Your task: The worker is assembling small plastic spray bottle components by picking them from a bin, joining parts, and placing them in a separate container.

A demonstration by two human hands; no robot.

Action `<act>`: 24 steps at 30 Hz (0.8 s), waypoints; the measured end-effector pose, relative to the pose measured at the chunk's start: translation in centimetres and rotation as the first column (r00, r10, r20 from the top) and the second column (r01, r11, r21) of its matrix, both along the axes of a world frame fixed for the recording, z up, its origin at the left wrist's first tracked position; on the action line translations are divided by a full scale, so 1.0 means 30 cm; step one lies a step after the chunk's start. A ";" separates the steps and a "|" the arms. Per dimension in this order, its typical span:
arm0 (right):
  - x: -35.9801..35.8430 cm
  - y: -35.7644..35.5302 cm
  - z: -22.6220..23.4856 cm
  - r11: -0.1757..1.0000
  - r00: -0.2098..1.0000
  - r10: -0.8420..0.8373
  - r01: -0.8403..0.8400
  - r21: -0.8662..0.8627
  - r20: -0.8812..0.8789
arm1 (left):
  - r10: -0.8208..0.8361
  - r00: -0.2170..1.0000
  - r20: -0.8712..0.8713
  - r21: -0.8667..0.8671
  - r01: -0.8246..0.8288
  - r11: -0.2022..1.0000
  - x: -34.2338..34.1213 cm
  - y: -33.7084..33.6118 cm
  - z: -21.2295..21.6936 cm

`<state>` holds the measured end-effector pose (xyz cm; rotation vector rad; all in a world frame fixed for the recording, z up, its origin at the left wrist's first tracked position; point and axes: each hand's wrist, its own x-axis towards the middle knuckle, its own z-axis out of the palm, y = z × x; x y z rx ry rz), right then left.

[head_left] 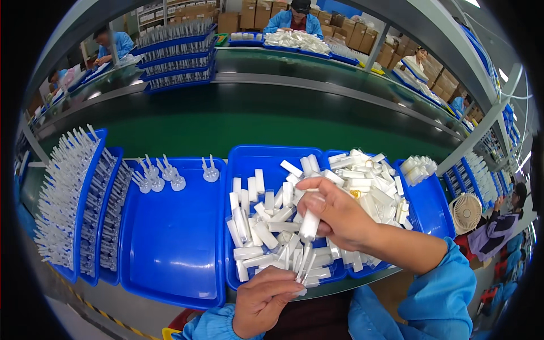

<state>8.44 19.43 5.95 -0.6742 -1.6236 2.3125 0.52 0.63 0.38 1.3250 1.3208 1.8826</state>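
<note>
My left hand (262, 303) is closed at the near edge of the middle blue tray (272, 149). Its fingertips pinch a clear plastic pronged piece (306, 265), whose thin prongs point up. Just above, my right hand (347, 220) grips a white cylindrical sleeve (309, 225). The sleeve's lower end meets the tips of the prongs; I cannot tell how far they go in. Beneath both hands, many loose white sleeves (263, 233) with clear ends lie jumbled in the middle tray. More white sleeves (362, 187) are heaped in the tray to its right.
Several clear round-based pronged pieces (152, 180) stand in the left blue tray (170, 243). Trays packed with such pieces (68, 209) lean at far left. Another blue tray (433, 207) and a fan (466, 213) are at right. Beyond runs a green belt (255, 116); a person (293, 22) sits across it.
</note>
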 end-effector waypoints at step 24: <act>0.103 0.059 0.015 0.627 0.903 0.163 -0.406 0.665 0.397 | -0.087 0.993 0.082 -0.222 0.104 0.970 -0.007 0.049 -0.040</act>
